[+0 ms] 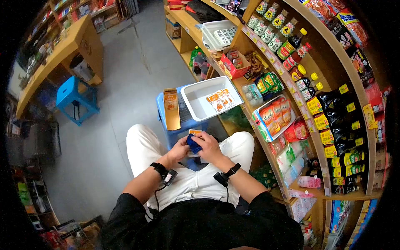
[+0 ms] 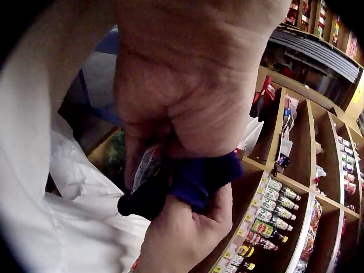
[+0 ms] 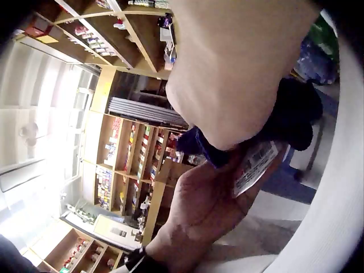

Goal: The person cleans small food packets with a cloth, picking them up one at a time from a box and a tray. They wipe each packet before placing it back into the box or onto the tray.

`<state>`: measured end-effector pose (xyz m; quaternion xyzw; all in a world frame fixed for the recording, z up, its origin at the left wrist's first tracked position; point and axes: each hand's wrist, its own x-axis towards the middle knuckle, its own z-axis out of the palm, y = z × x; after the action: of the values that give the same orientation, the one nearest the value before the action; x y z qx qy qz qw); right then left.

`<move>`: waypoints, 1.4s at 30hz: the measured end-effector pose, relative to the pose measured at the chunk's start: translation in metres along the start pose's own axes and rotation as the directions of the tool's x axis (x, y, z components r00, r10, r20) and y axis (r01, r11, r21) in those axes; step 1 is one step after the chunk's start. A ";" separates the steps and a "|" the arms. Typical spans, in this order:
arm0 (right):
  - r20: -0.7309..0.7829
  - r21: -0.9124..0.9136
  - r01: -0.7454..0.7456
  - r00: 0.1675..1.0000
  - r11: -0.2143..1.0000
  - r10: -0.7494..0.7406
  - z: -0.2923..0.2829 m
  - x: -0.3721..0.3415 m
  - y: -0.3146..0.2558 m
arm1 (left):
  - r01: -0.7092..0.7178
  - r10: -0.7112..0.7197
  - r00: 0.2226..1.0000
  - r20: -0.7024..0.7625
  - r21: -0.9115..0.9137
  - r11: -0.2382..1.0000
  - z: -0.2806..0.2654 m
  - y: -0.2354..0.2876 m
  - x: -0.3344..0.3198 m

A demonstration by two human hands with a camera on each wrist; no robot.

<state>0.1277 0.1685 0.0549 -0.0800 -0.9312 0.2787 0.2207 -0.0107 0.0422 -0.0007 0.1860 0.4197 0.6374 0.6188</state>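
Note:
Over the lap, my left hand (image 1: 178, 151) holds a small shiny packet (image 3: 256, 169) with orange on its upper end and fine print on one side. My right hand (image 1: 211, 149) grips a bunched dark blue cloth (image 1: 192, 144), which lies against the packet. The left wrist view shows the cloth (image 2: 205, 181) pinched between the right thumb and fingers, close under the left palm. Much of the packet is hidden behind the cloth and fingers. Just beyond the hands stands a narrow open cardboard box (image 1: 173, 123) with an orange-and-white packet at its far end.
A white tray (image 1: 192, 109) with several orange-and-white packets (image 1: 221, 100) sits beside the box, over a blue stool (image 1: 161, 109). Close on the right rises a wooden shelf (image 1: 273, 177) of bottles and bagged goods. Another blue stool (image 1: 71, 92) stands on the floor at left.

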 end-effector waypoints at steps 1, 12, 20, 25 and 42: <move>0.000 0.001 -0.021 1.000 1.000 0.021 0.000 0.000 0.002 | -0.007 0.007 1.000 0.001 -0.014 1.000 0.000 -0.001 0.000; -0.061 0.054 -0.216 0.974 0.975 0.220 0.005 -0.004 0.016 | 0.047 -0.042 0.996 0.080 -0.069 0.996 0.003 0.002 -0.002; -0.004 0.037 -0.092 0.996 0.995 0.092 0.003 0.000 0.001 | 0.025 -0.028 0.999 -0.044 -0.064 0.998 0.004 -0.003 -0.003; 0.021 -0.049 0.004 1.000 0.999 -0.003 -0.005 0.005 -0.004 | 0.089 -0.087 0.996 0.038 -0.073 0.993 -0.007 -0.006 -0.002; 0.011 0.023 -0.365 0.931 0.931 0.365 -0.005 -0.003 0.022 | 0.092 -0.088 0.994 0.070 -0.054 0.994 0.001 -0.002 0.000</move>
<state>0.1330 0.1887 0.0452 -0.2481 -0.8973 0.3267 0.1631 -0.0090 0.0422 -0.0014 0.1704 0.3880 0.6141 0.6658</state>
